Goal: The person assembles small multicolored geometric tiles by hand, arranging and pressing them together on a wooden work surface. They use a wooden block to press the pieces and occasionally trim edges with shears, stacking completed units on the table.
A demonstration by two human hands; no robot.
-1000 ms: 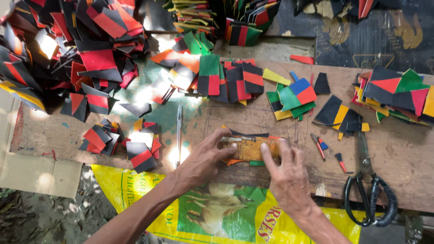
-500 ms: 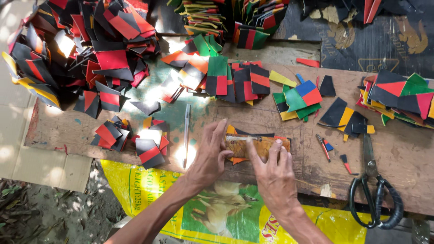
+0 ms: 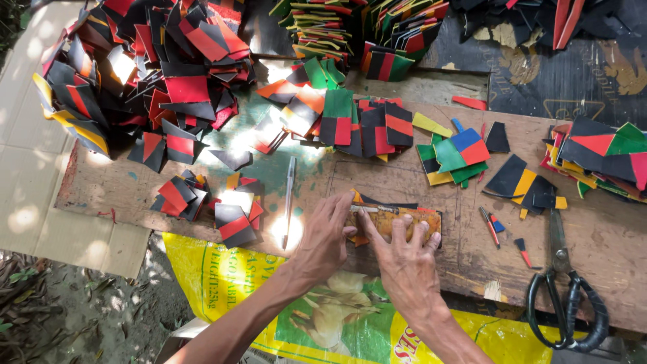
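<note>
Now both my hands press flat on the orange block (image 3: 397,221) between them: left hand (image 3: 323,237) at its left end, right hand (image 3: 404,259) over its near edge, holding it square on the bench (image 3: 606,236), fingers spread.

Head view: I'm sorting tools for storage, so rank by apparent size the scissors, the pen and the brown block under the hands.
1. Scissors, largest.
2. Pen and brown block: similar length, the block partly covered, so unranked.
</note>
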